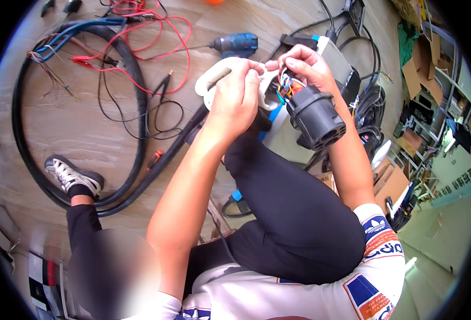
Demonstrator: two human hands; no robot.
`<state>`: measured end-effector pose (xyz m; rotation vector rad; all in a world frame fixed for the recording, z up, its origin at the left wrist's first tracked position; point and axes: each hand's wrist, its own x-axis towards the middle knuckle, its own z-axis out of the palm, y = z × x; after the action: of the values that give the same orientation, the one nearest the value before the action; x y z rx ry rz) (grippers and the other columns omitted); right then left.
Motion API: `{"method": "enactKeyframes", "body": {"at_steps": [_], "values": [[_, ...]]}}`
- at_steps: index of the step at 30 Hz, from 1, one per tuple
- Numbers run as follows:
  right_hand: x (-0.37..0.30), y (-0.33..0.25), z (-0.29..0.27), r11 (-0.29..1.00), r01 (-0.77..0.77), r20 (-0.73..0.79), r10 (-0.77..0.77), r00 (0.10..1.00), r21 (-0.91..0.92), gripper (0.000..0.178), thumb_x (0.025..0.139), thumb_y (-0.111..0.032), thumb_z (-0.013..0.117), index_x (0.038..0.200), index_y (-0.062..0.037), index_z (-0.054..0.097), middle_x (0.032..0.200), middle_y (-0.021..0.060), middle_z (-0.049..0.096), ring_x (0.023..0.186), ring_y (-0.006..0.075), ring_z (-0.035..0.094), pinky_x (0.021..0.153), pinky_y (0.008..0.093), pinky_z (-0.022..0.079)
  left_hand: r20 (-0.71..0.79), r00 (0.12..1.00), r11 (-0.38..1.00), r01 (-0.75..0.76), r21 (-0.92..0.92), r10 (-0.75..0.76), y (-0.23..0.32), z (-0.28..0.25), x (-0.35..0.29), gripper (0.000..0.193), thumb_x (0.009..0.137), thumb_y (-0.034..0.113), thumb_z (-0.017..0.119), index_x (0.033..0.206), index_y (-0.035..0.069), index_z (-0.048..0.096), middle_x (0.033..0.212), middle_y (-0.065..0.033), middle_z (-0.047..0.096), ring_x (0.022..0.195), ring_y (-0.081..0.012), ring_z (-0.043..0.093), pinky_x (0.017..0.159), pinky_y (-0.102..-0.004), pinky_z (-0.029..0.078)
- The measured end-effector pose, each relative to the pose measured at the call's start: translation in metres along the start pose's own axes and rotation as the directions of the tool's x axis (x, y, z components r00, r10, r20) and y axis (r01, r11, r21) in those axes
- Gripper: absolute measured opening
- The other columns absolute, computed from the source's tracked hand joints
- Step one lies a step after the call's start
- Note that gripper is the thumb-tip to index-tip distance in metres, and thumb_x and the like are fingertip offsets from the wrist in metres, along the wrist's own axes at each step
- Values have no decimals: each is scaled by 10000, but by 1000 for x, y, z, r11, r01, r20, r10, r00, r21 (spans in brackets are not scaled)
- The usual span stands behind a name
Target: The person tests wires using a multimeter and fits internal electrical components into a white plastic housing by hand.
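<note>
The white plastic housing and the black multi-hole round connector are held up in the air, side by side above the raised knee of the black-trousered leg. The coloured wires spill from the connector's back, close against the ring-shaped end of the housing. The connector is tilted, its holed face down and away from the fingers, probably so that the wired side lies within easy reach of both hands. The housing seems to be kept close beside it to leave little strain on those short wires.

The left hand lies over the housing, back of the hand up, fingers curled round it; its grip is closed on the housing, with thumb and forefinger drawn together toward the wires. The right hand is arched above the connector, wrist bent inward, its grip pinched at the wires; whether a single strand runs between the two hands' fingertips is too fine to make out. Both forearms reach forward, the right one passing behind the connector.

On the floor beyond lie a blue power drill, tangled red leads and a thick black cable.
</note>
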<state>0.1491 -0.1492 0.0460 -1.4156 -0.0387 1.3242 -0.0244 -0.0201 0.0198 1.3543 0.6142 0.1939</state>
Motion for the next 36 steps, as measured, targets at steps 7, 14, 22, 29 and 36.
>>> {"method": "enactKeyframes", "body": {"at_steps": [7, 14, 22, 29, 36], "values": [[2, 4, 9, 1000, 19, -48, -20, 999, -17, 161, 902, -139, 738, 940, -13, 644, 979, 194, 728, 982, 255, 722, 862, 367, 589, -27, 979, 919, -182, 349, 204, 6, -1, -11, 127, 944, 38, 569, 1051, 13, 633, 887, -202, 679, 787, -387, 672, 709, -441, 524], [-2, 5, 17, 997, 47, -107, -40, 993, 62, 126, 905, -110, 730, 921, -20, 643, 884, 125, 702, 1053, 276, 712, 824, 347, 604, -91, 951, 844, -215, 491, 295, 12, 1, -11, 97, 890, 61, 675, 972, 13, 692, 908, -152, 682, 785, -343, 656, 714, -416, 521], [-1, 8, 16, 993, 57, -127, -44, 991, 105, 108, 919, -93, 691, 928, -5, 631, 923, 175, 711, 1057, 292, 708, 828, 379, 617, -96, 966, 896, -181, 406, 239, 12, 1, -5, 128, 851, 64, 727, 967, 18, 754, 854, -129, 688, 781, -290, 668, 726, -380, 527], [0, 10, 15, 992, 57, -114, -44, 992, 111, 121, 927, -97, 684, 947, 5, 624, 980, 215, 720, 1029, 278, 715, 847, 382, 615, -51, 951, 875, -258, 409, 304, 8, 0, -3, 148, 844, 67, 734, 983, 20, 753, 848, -133, 695, 739, -272, 686, 685, -353, 541], [0, 9, 16, 993, 57, -115, -45, 992, 99, 131, 932, -110, 686, 951, 3, 622, 986, 211, 723, 1004, 270, 721, 835, 375, 618, -1, 961, 865, -249, 435, 277, 13, -2, 0, 159, 834, 64, 738, 988, 25, 751, 844, -141, 696, 718, -255, 685, 676, -344, 547]]}}
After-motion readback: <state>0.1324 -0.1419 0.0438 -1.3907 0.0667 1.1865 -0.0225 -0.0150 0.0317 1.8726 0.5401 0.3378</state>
